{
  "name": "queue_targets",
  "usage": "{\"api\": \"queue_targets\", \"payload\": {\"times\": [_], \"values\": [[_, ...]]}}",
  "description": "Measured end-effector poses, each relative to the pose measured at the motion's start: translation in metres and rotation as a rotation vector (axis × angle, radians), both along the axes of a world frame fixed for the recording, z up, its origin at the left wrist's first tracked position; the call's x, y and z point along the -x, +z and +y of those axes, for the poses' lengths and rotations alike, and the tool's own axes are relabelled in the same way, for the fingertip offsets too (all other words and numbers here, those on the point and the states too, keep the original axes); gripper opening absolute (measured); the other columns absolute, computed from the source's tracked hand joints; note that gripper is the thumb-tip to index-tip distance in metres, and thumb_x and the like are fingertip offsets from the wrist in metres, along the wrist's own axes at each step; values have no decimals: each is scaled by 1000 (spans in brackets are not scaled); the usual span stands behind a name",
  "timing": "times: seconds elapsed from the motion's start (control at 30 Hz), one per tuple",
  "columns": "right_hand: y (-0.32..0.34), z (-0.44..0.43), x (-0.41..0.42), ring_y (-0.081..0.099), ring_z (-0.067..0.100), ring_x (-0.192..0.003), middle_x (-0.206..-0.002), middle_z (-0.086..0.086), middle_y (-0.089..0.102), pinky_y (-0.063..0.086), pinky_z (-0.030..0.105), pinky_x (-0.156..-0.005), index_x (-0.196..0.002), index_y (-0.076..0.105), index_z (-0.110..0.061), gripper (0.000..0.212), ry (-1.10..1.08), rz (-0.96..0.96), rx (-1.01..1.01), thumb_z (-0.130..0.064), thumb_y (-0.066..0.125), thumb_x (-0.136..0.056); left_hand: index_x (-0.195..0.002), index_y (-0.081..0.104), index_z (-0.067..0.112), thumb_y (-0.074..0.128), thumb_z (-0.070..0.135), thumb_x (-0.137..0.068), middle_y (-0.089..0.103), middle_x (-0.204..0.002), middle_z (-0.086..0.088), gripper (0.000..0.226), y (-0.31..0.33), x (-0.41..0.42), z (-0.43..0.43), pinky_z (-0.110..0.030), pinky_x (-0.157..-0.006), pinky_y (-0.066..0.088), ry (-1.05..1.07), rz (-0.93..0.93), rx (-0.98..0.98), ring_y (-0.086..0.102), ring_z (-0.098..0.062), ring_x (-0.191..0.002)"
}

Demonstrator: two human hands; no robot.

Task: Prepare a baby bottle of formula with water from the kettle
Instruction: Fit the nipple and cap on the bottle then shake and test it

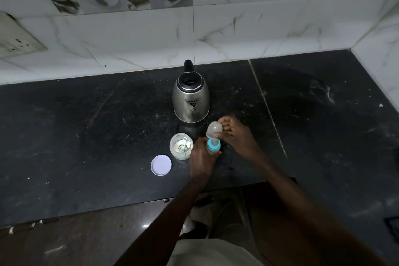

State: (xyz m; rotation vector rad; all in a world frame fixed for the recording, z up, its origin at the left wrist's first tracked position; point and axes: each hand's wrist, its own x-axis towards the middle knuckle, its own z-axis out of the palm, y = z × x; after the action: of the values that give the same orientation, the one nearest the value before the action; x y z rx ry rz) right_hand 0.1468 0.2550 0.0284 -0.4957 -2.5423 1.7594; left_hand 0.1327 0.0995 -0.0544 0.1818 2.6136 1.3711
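our left hand (200,157) gripped the bottle (213,147) on the worktop (86,136), near the kettle (191,99); our right hand (236,137) pinched its clear cap (214,129) in curled fingers (225,123). any print was too small to read.

Blue-collared bottle (213,147) in left hand (201,158), clear cap (214,129) in right hand (238,136) above.

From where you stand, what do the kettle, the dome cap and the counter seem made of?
The kettle: brushed steel by its dull grey sheen, with black plastic-looking lid and handle. The dome cap: clear plastic, probably, since it is see-through. The counter: dark polished stone, perhaps granite, given its pale speckles.
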Motion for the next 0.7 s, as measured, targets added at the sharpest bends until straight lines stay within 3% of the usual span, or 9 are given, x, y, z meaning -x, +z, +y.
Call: {"api": "queue_targets", "payload": {"times": [0.2,0.43,0.7], "values": [[-15,14,-9,65,8,-121,-134,-2,66,57,36,-101,-138,63,-18,63,310,53,-285,-6,85,-80,-111,62,22,87,37,-76,71,-105,1,46,-3,0,0,-43,-80,56,-1,38,-11,69,-20,-95],[-15,8,5,65,22,-117,-130,9,66,53,42,-102,-134,68,-8,59,476,54,-491,-9,84,-77,-116,63,17,88,36,-78,72,-109,-3,50,-3,-1,1,-43,-82,56,3,45,-7,70,-22,-98],[-17,-5,7,68,31,-110,-124,16,68,54,44,-98,-132,69,-6,61,407,-38,-560,-4,87,-74,-115,62,22,84,38,-81,71,-108,1,44,-3,-3,1,-42,-81,56,8,19,-43,69,-18,-96]]}}
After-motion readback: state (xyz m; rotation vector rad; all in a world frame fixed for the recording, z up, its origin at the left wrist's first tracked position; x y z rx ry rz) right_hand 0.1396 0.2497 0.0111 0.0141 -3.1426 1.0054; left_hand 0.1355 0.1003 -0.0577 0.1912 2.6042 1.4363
